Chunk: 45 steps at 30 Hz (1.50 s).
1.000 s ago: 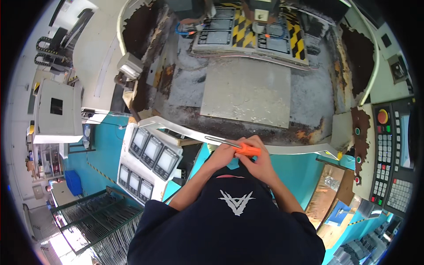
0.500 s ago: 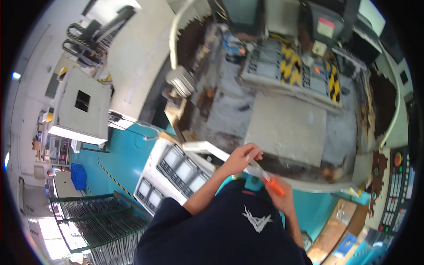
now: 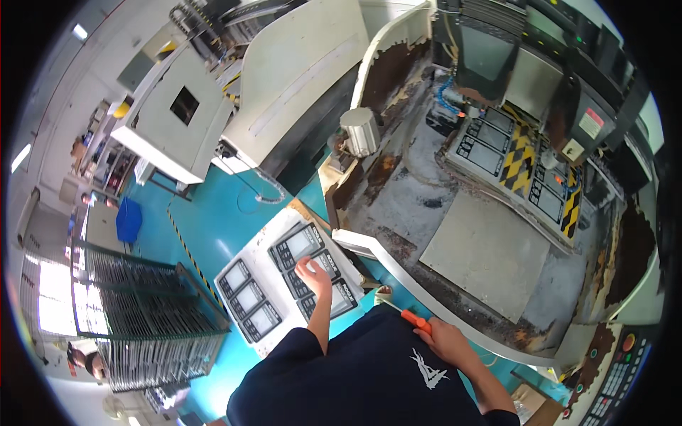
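Observation:
My left hand (image 3: 315,277) hovers over or rests on a dark-framed panel with a pale window (image 3: 327,264); whether it touches is hard to tell. Its fingers are bent and look apart, with nothing visible in them. That panel lies among several similar ones, such as a framed panel (image 3: 250,298), on a white board (image 3: 288,330) to my left. In front of my body, my right hand (image 3: 451,342) is closed round an orange-handled tool (image 3: 416,321). A thin shaft or blade points up and left from the handle; its tip is hard to make out.
On the right stands an open machine with a grey plate (image 3: 486,252) and clamped panels (image 3: 486,142) in its bed. Its pale rim (image 3: 426,305) curves near me. A rack (image 3: 138,298) of thin sheets stands left. The keypad (image 3: 616,383) is lower right.
My view has swung left. My left hand has left the right hand's side and reached over the panels. My right hand keeps the orange-handled tool, now apart from the left.

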Each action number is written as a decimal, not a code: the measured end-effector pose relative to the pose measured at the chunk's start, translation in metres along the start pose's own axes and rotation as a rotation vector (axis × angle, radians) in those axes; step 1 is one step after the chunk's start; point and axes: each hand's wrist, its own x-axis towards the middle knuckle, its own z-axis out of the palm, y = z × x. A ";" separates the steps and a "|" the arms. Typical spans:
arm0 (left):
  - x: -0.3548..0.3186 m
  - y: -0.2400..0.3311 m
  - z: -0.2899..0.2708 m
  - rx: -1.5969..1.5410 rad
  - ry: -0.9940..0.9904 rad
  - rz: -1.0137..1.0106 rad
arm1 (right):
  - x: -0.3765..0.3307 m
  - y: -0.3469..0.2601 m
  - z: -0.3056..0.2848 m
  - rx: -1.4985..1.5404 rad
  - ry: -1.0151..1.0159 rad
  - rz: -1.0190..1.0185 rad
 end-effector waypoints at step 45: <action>0.018 0.229 0.081 0.159 -0.572 0.471 | -0.034 -0.044 -0.234 -0.314 0.323 0.111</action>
